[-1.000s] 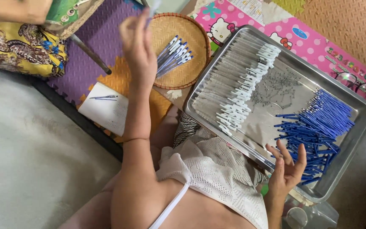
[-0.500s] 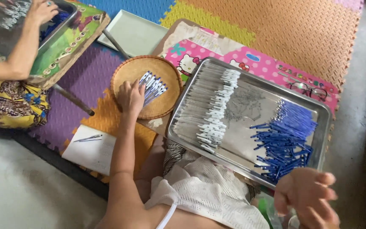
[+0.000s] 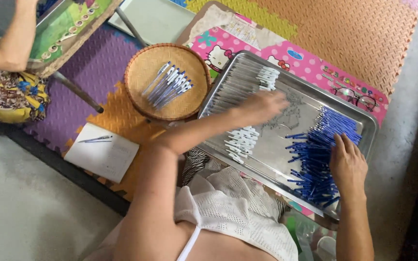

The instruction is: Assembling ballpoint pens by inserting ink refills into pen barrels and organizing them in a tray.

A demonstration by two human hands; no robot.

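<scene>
Head view, looking down on a person seated on the floor. A shallow metal tray (image 3: 364, 126) rests across the lap and holds two separate stocks: a row of clear pen barrels with white ends (image 3: 240, 142) along its left side and a loose heap of blue pen parts (image 3: 315, 159) at its right. Keeping the stocks apart evidently puts one within reach of each hand.

The left hand (image 3: 262, 105) reaches across the row of barrels at the far left of the tray; it is blurred, so whether its fingers pinch a barrel cannot be told. The right hand (image 3: 347, 164) lies palm-down on the blue heap, fingers spread loosely over the parts, with nothing visibly pinched.

Left of the tray, a round woven basket (image 3: 139, 94) holds a small bundle of assembled pens (image 3: 168, 87) lying roughly parallel. Nearer and further left, a white notepad (image 3: 107, 157) with a pen on it lies on the foam floor mats (image 3: 354, 34). A pair of spectacles (image 3: 356, 96) sits just beyond the tray's far right rim. Another person's arm (image 3: 13, 34) shows at far left.
</scene>
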